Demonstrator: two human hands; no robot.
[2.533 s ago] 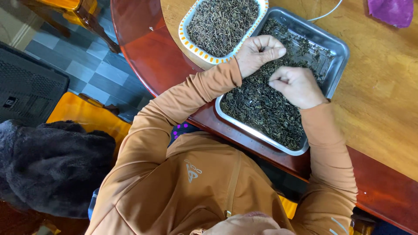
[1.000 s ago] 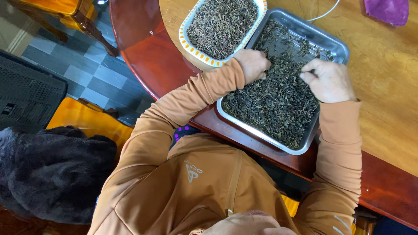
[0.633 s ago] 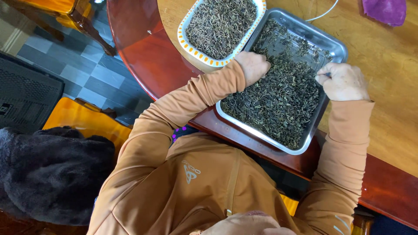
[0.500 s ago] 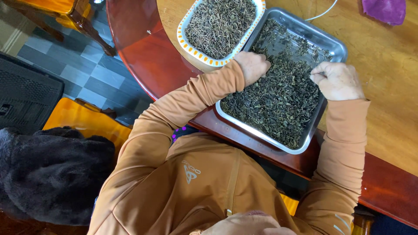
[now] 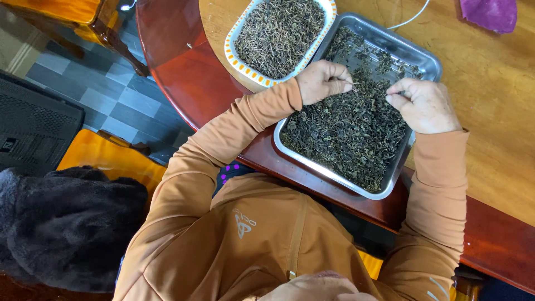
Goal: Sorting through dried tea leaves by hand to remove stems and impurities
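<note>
My left hand [image 5: 322,82] pinches a thin stem over the metal tray [image 5: 429,66] of dried leaves [image 5: 351,128]. My right hand [image 5: 424,105] curls loosely above them, whether holding anything I cannot tell.

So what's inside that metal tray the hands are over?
The metal tray holds a bed of dark dried leaves. The left hand and right hand cover parts of it; the leaves hide most of the tray's bottom.

The right hand [image 5: 426,105], which had swung out to the right rim of the metal tray [image 5: 390,184], has come back inward over the dried leaves [image 5: 351,125] at centre right of the frame. The left hand [image 5: 323,81] now pinches a thin stem between its fingers [image 5: 341,83], curled rather than flat.
</note>
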